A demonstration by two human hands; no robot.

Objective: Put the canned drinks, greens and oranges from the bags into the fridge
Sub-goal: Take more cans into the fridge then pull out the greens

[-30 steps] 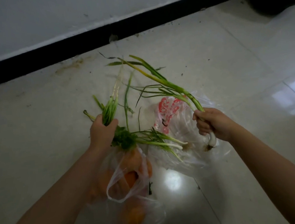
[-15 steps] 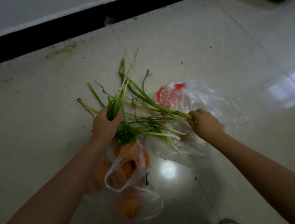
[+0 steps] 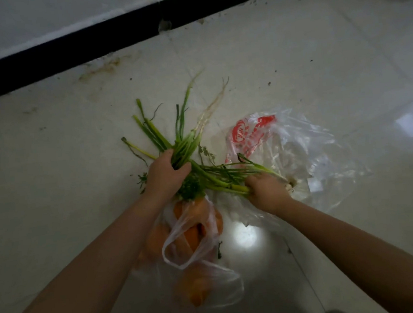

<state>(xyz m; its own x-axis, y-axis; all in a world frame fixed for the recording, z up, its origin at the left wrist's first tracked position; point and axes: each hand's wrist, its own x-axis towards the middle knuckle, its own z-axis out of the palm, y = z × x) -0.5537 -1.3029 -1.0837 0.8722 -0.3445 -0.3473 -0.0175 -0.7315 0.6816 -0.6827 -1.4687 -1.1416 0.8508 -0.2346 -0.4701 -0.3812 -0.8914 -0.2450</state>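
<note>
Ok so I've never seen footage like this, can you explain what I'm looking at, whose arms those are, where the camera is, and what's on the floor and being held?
There is no machine here: a person wears a camera on the head, looking down at their own arms. The left hand grips a bunch of greens, stems fanning away from the person. The right hand grips more green stalks over a clear bag with red print. Nearer the person, a second thin bag holds oranges. Everything lies on a pale tiled floor beside a wall with a dark skirting strip. No cans or fridge show.
</note>
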